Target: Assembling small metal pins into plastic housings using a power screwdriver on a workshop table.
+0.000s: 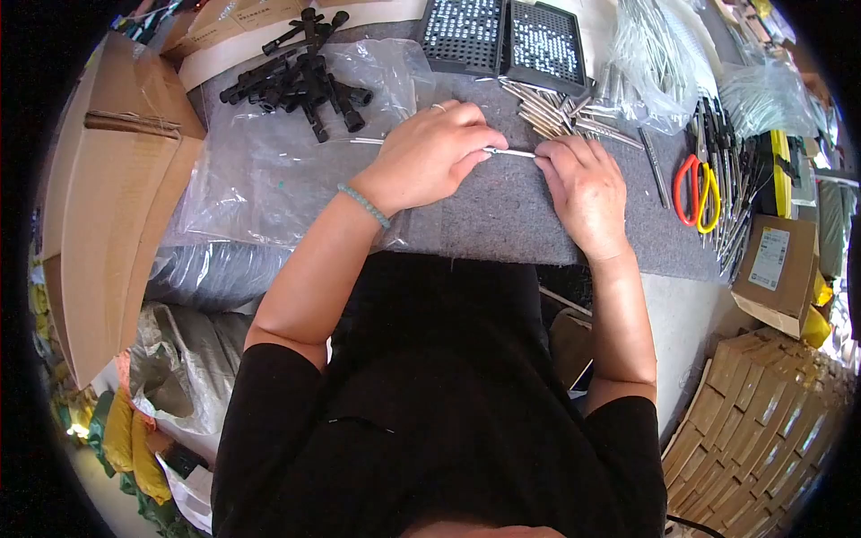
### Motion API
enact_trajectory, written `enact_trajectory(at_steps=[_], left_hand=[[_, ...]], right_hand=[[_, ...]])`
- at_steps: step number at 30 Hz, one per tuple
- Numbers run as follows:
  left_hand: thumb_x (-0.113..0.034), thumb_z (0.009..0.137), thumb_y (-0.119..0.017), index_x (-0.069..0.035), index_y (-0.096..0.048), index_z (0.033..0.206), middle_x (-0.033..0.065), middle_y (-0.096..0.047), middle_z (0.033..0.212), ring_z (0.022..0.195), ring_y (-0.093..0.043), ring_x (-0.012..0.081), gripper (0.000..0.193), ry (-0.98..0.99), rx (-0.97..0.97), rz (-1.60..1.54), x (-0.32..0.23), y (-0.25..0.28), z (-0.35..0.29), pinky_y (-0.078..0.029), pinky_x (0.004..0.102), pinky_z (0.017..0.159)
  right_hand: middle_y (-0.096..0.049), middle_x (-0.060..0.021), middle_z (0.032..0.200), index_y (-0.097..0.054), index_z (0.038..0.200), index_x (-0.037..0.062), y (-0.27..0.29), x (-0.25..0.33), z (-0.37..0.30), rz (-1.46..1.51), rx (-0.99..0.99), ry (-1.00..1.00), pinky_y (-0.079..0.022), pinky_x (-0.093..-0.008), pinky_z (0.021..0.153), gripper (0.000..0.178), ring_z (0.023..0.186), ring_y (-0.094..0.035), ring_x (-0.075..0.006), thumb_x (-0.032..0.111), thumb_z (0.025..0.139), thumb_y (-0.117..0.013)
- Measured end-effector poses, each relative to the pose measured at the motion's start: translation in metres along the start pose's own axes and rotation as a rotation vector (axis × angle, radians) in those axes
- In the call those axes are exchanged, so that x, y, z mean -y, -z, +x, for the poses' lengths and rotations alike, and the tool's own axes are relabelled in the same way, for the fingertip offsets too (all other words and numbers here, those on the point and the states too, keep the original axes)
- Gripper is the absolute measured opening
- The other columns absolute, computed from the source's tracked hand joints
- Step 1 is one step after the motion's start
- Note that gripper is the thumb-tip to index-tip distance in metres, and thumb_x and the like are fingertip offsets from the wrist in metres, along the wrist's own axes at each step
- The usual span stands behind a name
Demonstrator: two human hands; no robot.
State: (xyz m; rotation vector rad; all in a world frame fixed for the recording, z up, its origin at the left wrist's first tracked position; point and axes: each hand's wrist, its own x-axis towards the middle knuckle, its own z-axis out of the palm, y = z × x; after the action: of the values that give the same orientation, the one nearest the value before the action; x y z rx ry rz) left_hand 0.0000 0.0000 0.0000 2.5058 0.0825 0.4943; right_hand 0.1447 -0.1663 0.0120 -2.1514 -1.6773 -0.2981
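A thin silvery metal rod (515,152) spans the gap between my two hands above the grey cloth-covered table. My left hand (426,151), with a beaded bracelet at the wrist, pinches the rod's left end between thumb and fingers. The fingertips of my right hand (585,184) are closed on its other end. Just beyond, a loose pile of short metal rods (543,109) lies on the cloth. Another thin rod (366,141) pokes out to the left of my left hand. Black trays (547,40) filled with small pale pieces stand at the back.
Black tube-like parts (309,79) are heaped on a clear plastic sheet (260,193) at left. A cardboard box (126,206) stands at the left edge. Red-and-yellow-handled scissors (698,188) lie among long metal rods at right, near bagged wires (653,67) and a small carton (776,269).
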Motion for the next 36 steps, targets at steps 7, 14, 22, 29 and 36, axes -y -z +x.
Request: enact_trajectory(at_steps=[7,14,22,29,36], left_hand=[[-0.011,0.083,-0.062,-0.011,-0.065,0.1,0.0071,-0.057,0.094,0.09,-0.057,0.027,0.017,-0.012,0.001,0.001,0.003,-0.002,0.001,-0.046,0.0368,0.079],[-0.012,0.083,-0.062,-0.011,-0.065,0.099,0.0066,-0.058,0.094,0.09,-0.057,0.027,0.017,-0.028,-0.006,0.061,0.001,-0.001,0.0,-0.047,0.0368,0.079],[-0.012,0.083,-0.062,-0.012,-0.064,0.101,0.0073,-0.058,0.095,0.092,-0.056,0.0278,0.018,-0.04,-0.017,0.069,0.001,-0.001,-0.002,-0.047,0.0374,0.08],[-0.012,0.081,-0.06,-0.015,-0.063,0.101,0.0039,-0.057,0.096,0.093,-0.055,0.0264,0.021,-0.053,-0.052,0.183,0.0,-0.004,-0.003,-0.048,0.0381,0.078],[-0.007,0.079,-0.059,-0.011,-0.061,0.101,0.005,-0.056,0.095,0.094,-0.054,0.025,0.023,-0.108,-0.056,0.27,-0.024,0.032,0.0,-0.048,0.0359,0.078]], right_hand=[[-0.061,0.0003,0.087,-0.066,0.09,0.0135,-0.008,0.01,0.01,0.059,-0.046,0.079,-0.045,-0.0347,0.075,0.015,0.083,-0.058,-0.0214,0.019,0.076,-0.068],[-0.063,0.0009,0.089,-0.068,0.09,0.0127,-0.005,0.006,0.007,0.043,-0.022,0.03,-0.044,-0.0355,0.073,0.018,0.084,-0.057,-0.0215,0.019,0.073,-0.07],[-0.062,-0.0081,0.094,-0.062,0.106,0.0045,0.05,0.015,0.041,0.347,-0.627,-0.155,-0.046,-0.033,0.074,0.024,0.081,-0.056,-0.0187,0.011,0.083,-0.064],[-0.057,-0.0079,0.094,-0.059,0.098,0.0065,0.016,0.117,0.018,0.724,-0.492,0.249,-0.046,-0.0323,0.081,0.026,0.078,-0.056,-0.0203,0.022,0.077,-0.06],[-0.058,-0.0134,0.098,-0.046,0.121,-0.0041,0.039,0.005,0.082,0.74,-0.81,-0.127,-0.048,-0.0307,0.075,0.045,0.084,-0.057,-0.0192,0.023,0.089,-0.062]])
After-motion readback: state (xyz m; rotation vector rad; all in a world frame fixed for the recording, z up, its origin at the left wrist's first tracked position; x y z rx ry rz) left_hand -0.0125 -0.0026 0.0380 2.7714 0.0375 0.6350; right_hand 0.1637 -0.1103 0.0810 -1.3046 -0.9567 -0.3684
